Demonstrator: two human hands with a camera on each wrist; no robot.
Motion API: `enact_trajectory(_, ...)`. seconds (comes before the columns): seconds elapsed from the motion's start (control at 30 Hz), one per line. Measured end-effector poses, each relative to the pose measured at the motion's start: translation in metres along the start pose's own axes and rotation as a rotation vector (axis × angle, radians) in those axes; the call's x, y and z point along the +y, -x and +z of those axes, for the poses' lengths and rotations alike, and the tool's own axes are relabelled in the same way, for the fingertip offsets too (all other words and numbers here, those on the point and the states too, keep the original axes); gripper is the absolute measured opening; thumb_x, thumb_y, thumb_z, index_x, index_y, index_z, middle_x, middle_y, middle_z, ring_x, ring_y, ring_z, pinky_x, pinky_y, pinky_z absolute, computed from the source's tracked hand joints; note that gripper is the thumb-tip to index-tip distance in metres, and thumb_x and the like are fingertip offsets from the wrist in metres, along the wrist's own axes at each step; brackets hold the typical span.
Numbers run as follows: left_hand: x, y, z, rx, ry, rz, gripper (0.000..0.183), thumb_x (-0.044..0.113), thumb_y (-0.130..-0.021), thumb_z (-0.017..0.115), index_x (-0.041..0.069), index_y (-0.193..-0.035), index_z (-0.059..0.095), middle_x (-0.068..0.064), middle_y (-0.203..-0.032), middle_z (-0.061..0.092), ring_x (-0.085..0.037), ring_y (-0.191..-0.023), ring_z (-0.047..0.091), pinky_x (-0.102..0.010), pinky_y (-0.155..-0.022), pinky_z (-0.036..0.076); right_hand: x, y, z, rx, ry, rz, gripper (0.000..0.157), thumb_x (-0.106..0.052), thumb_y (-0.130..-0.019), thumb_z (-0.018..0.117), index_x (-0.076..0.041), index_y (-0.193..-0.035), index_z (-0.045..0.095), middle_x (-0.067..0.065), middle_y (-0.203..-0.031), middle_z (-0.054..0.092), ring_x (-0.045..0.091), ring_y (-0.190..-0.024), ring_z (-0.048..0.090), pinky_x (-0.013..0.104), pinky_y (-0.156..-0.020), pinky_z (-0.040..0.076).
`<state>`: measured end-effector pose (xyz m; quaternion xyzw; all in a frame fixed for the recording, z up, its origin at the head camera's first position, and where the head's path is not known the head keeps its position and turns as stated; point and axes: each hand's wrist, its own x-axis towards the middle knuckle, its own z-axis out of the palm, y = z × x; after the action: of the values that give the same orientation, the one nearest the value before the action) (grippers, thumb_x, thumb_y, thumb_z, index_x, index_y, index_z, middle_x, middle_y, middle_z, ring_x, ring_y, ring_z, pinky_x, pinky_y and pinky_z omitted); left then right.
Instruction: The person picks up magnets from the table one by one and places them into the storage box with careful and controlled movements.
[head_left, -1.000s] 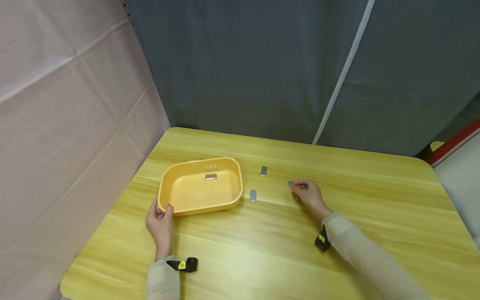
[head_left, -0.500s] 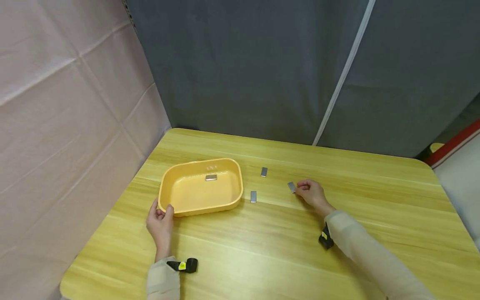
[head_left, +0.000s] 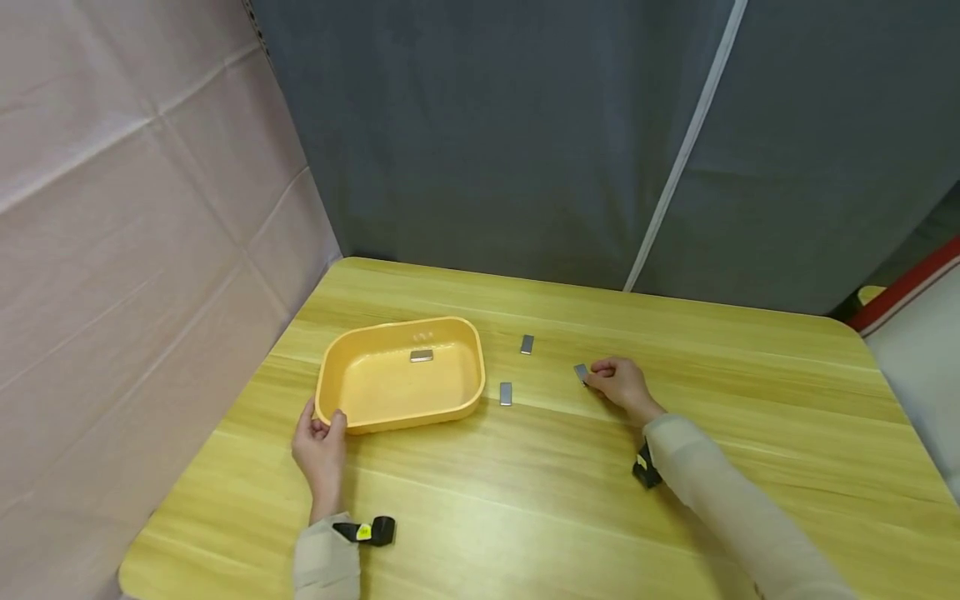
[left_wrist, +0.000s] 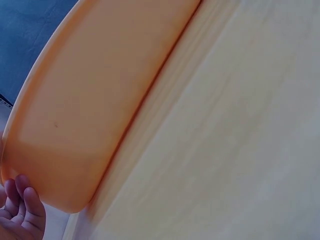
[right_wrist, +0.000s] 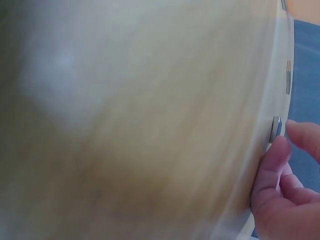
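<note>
My left hand [head_left: 320, 454] grips the near-left corner of a yellow plastic tray [head_left: 397, 419], its thumb over the rim. In the left wrist view, curled fingers [left_wrist: 33, 202] show at the tray's [left_wrist: 75, 110] lower corner. My right hand [head_left: 621, 389] is at the near end of a small grey metal block [head_left: 581, 372] lying on the table. In the right wrist view, the thumb tip is against or just before this block [right_wrist: 275, 129], and the index finger stands apart from it. One similar block [head_left: 422, 356] lies inside the tray.
Two more grey blocks, a far one [head_left: 527, 344] and a nearer one [head_left: 506, 394], lie between tray and right hand. The wood-grain table [head_left: 465, 517] meets a dark grey curtain [head_left: 480, 150] behind and a pale cloth wall [head_left: 135, 275] at left.
My right fingers covered part of the block a second ago, drew back to the right, then came slightly left onto its near end. The left hand and tray have stayed put.
</note>
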<state>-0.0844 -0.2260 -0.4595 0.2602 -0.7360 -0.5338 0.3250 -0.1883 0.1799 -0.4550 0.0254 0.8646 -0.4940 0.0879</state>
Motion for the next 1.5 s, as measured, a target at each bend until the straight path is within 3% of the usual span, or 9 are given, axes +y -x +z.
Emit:
enact_trajectory(0.9,-0.0010,-0.0003,0.0003,-0.008,0.008,-0.003,0.043,0.005,-0.077,0.055,0.000,-0.120,0.053,-0.002,-0.068,0.040,0.000,-0.052,0.036,-0.010,-0.045,0.031,-0.0078,-0.0061,0.0018,-0.027,0.114,0.018,0.028,-0.013,-0.079,0.064,0.008,-0.096,0.057,0.012,-0.082,0.056,0.015,-0.065,0.052,0.024,-0.056,0.045)
enact_trajectory(1.5,-0.0025,-0.0017,0.0018,0.007,0.001,-0.017,0.043,0.005,-0.075,0.056,0.001,-0.118,0.055,0.000,-0.067,0.040,0.001,-0.050,0.036,-0.011,-0.044,0.031,-0.0076,-0.0060,0.0001,-0.058,0.090,0.046,0.029,-0.011,-0.080,0.064,0.008,-0.100,0.055,0.014,-0.086,0.055,0.016,-0.068,0.053,0.023,-0.057,0.047)
